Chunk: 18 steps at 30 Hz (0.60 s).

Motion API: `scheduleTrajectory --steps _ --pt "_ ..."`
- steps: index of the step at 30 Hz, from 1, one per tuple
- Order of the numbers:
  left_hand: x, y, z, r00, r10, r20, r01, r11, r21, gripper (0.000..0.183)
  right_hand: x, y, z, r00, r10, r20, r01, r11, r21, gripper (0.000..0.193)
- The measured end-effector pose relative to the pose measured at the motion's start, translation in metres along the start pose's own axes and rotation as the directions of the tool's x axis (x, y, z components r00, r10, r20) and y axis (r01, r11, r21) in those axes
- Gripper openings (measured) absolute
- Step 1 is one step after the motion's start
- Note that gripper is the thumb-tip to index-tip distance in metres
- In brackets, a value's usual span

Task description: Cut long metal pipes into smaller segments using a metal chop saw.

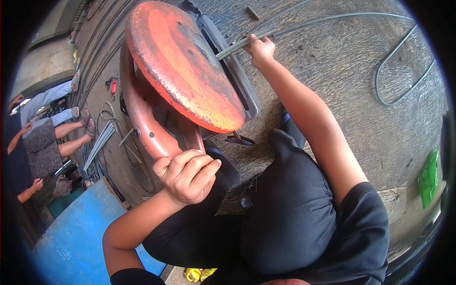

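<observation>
A cut-off saw with a worn orange blade guard (190, 71) stands on the ground in front of me. My left hand (187, 175) is wrapped round the end of its orange handle (147, 126). Beyond the guard, my right hand (260, 50) grips a small bundle of thin metal rods (231, 50) that runs in under the saw from the right. The saw's dark base (244, 90) shows to the right of the guard. The guard hides the blade and the rods' ends.
Two people sit at the left, near a pile of cut rods (99, 142). Long rods lie along the far left ground. A blue panel (80, 228) is at the lower left. A bent rod loop (380, 78) and green plastic (428, 179) lie at the right.
</observation>
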<state>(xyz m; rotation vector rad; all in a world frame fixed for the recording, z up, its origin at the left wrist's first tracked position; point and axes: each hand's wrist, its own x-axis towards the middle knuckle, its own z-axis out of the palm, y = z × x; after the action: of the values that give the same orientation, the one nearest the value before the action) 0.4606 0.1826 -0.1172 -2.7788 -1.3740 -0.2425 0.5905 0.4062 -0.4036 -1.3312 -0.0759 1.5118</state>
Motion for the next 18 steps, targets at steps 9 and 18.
scheduleTrajectory --steps 9,18 --pt "-0.0005 -0.0001 0.0005 1.000 0.007 0.001 -0.007 1.000 0.010 0.015 0.0005 0.0033 -0.0009 1.000 -0.009 -0.017 0.009 1.000 0.006 0.016" --pt "-0.0009 0.0005 -0.0004 1.000 -0.008 0.011 0.008 1.000 0.023 0.014 -0.0009 0.0051 -0.0013 0.999 -0.011 -0.047 0.010 1.000 -0.022 0.015"
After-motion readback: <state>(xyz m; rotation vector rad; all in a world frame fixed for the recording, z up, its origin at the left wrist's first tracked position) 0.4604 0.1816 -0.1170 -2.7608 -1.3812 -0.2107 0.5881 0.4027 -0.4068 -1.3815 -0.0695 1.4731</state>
